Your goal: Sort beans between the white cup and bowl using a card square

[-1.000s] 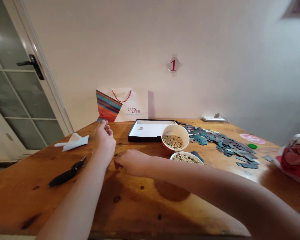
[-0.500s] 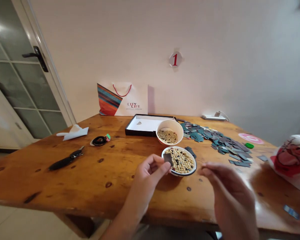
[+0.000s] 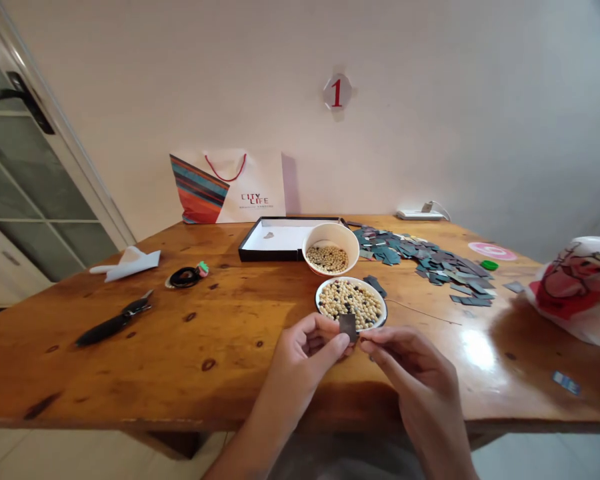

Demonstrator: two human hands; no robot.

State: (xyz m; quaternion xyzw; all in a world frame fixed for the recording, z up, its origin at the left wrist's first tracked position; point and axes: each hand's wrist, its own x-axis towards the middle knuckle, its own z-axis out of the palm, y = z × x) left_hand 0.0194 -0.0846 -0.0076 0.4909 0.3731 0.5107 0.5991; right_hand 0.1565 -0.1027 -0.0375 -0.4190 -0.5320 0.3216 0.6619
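My left hand [image 3: 313, 353] pinches a small dark, flat rectangular piece [image 3: 348, 326] between thumb and fingers, in front of the bowl's near rim. Close to that piece's right edge, the thumb and forefinger of my right hand [image 3: 415, 373] are pressed together on a tiny dark, reddish bit [image 3: 364, 339], too small to name. Just beyond both hands stands a white bowl with a dark rim [image 3: 384, 319], full of cream and dark beads [image 3: 347, 300]. A thin cord [image 3: 423, 311] runs from the bowl's right side across the wood.
Behind the bowl are a white tub [image 3: 347, 243] of beads and a shallow black-edged tray [image 3: 295, 235]. A pile of dark flat pieces [image 3: 430, 260] spreads rightward. Black-handled pliers or cutters [image 3: 107, 329] lie left, a printed bag [image 3: 580, 293] right.
My right hand has moved left, close to the dark piece. The cord beside it now lies on the table. My left hand has shifted slightly right, and the view has tilted down.
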